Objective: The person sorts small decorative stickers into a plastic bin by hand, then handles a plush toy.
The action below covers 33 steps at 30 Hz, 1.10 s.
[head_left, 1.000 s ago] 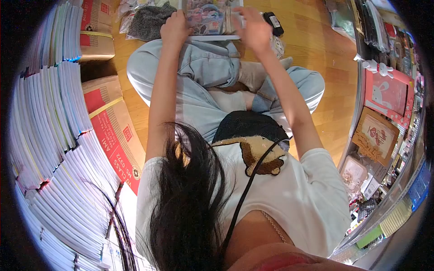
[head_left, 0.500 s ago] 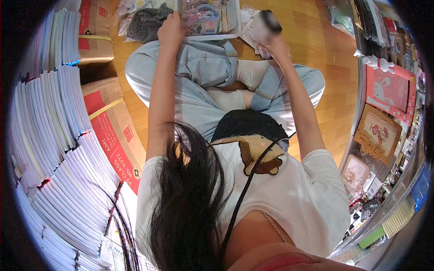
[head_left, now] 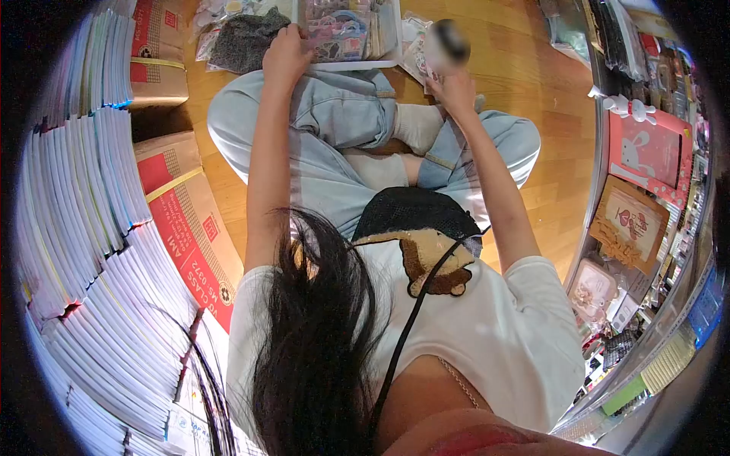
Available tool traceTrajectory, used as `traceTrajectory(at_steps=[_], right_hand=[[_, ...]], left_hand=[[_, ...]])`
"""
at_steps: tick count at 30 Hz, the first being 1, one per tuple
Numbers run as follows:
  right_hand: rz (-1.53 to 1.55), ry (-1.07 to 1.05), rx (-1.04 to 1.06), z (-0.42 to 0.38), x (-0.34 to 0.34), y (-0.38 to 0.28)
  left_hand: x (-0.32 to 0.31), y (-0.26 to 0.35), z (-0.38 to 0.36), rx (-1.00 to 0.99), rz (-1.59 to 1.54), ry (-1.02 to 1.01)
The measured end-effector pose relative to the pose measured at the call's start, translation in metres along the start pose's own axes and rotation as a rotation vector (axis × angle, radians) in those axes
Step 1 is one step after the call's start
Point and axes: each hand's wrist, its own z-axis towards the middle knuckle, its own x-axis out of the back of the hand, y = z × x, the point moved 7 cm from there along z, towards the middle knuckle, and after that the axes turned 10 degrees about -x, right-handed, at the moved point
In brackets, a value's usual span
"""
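My left hand (head_left: 287, 53) is at the left side of a white tray (head_left: 357, 65), its fingers bent over the rim beside a dark grey cloth (head_left: 247, 42). Inside the tray lie clear packets (head_left: 338, 34) with pink and blue patterns. To the right of the tray, my right hand (head_left: 454, 90) is closed at the lower end of a blurred black-and-white item (head_left: 449, 45); its fingertips are partly hidden. Flat patterned packets (head_left: 415, 55) lie on the floor beside this hand.
Crossed legs in light jeans (head_left: 342, 106) are below the tray. Stacked notebooks (head_left: 84, 182) and red-brown cartons (head_left: 190, 220) stand at the left. A shelf at the right holds a pink rabbit frame (head_left: 646, 152) and a wooden frame (head_left: 630, 220). A black cable (head_left: 414, 308) crosses the shirt.
My right hand has moved slightly down and left, nearer the knees, and its fingers now point more upward. My left hand stays at the tray's edge. The whole view has shifted slightly.
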Motion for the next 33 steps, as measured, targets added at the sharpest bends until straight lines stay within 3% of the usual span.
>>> traceTrajectory(at_steps=[8,14,17,20,23,26,29,33], right_hand=[[0.178,0.112,-0.037,0.006,0.013,0.030],[0.791,-0.058,-0.331,0.007,0.050,0.033],[0.939,-0.111,-0.245,0.012,0.052,0.026],[1.075,-0.369,-0.330,0.005,0.069,-0.002],[1.277,-0.389,-0.129,0.005,0.084,-0.036],[1.410,-0.431,-0.122,0.004,0.096,-0.057],[1.127,-0.396,-0.022,0.014,0.084,-0.066],[1.098,-0.263,0.183,0.025,0.094,-0.099]], left_hand=[[0.005,0.006,0.000,0.026,0.037,-0.001],[0.002,0.006,0.004,0.041,0.166,-0.009],[0.003,0.008,0.002,0.039,0.169,-0.004],[0.006,0.010,0.002,0.024,0.164,0.003],[0.006,0.010,0.002,0.037,0.154,-0.002],[0.004,0.008,0.001,0.024,0.144,0.026],[0.004,0.008,0.000,0.013,0.121,0.047],[0.004,0.007,0.001,0.021,0.108,0.045]])
